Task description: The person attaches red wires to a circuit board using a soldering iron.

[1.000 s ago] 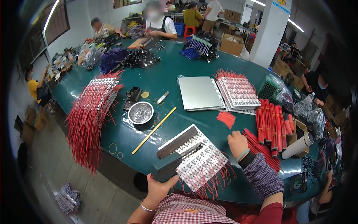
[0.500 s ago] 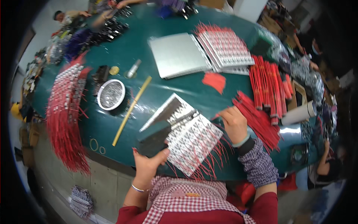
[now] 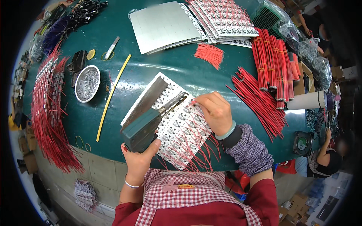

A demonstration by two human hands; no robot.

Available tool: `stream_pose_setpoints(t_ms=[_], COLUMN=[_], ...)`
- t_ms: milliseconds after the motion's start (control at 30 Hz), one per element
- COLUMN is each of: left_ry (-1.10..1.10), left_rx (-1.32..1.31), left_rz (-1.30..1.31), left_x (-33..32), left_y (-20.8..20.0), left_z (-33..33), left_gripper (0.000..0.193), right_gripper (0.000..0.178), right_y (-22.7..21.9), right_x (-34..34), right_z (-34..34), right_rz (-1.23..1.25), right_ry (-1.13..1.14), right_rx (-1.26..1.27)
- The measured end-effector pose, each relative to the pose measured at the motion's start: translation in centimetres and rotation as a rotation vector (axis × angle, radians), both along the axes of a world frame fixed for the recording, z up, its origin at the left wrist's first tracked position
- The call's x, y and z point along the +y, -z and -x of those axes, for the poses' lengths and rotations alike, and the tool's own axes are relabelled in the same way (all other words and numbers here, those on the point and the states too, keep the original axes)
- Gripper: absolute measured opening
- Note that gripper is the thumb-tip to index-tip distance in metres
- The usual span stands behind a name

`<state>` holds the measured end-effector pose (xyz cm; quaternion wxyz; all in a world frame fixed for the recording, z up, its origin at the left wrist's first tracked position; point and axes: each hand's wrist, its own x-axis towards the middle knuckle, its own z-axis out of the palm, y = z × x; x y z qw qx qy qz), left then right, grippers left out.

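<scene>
My left hand (image 3: 138,160) is closed around the rear of a dark green stapler-like tool (image 3: 141,130), whose long metal nose lies over a white sheet (image 3: 181,122). Rows of small grey and dark parts cover this sheet, and thin red wires (image 3: 201,158) trail off its lower right side. A flat dark bar (image 3: 145,101) crosses the sheet's upper left part. My right hand (image 3: 215,113) pinches a short red wire (image 3: 193,102) at the sheet's upper right edge, just beside the tool's tip. The far ends of my left fingers are hidden under the tool.
Loose red wires (image 3: 258,103) and banded red bundles (image 3: 271,64) lie to the right, by a white cylinder (image 3: 306,101). Stacked sheets (image 3: 162,26) sit at the back. Leftward are a yellow strip (image 3: 113,98), a bowl of shiny bits (image 3: 78,84) and wired sheets (image 3: 49,105).
My right hand has moved from beside the sheet to its upper right edge, bringing a red wire near the tool's tip. My left hand stays on the tool. The whole view has shifted.
</scene>
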<state>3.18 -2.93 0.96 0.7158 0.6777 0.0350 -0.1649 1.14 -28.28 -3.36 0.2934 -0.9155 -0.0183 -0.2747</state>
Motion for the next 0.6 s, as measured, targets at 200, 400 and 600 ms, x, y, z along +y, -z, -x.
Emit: stream_pose_setpoints(t_ms=[200, 400, 600], left_ry=[0.005, 0.067, 0.124], left_rx=[-0.049, -0.086, -0.087], left_rz=[-0.056, -0.130, -0.166], left_x=[0.1, 0.1, 0.1], left_y=[0.6, 1.1, 1.2], left_z=[-0.4, -0.8, -0.9], left_gripper=[0.036, 0.024, 0.020], right_gripper=[0.023, 0.024, 0.024], right_y=[0.7, 0.9, 0.6], right_x=[0.1, 0.1, 0.2], right_z=[-1.0, -1.3, -1.3], right_rz=[0.071, 0.121, 0.143], right_ry=[-0.042, -0.048, -0.043], right_rx=[-0.002, 0.019, 0.032])
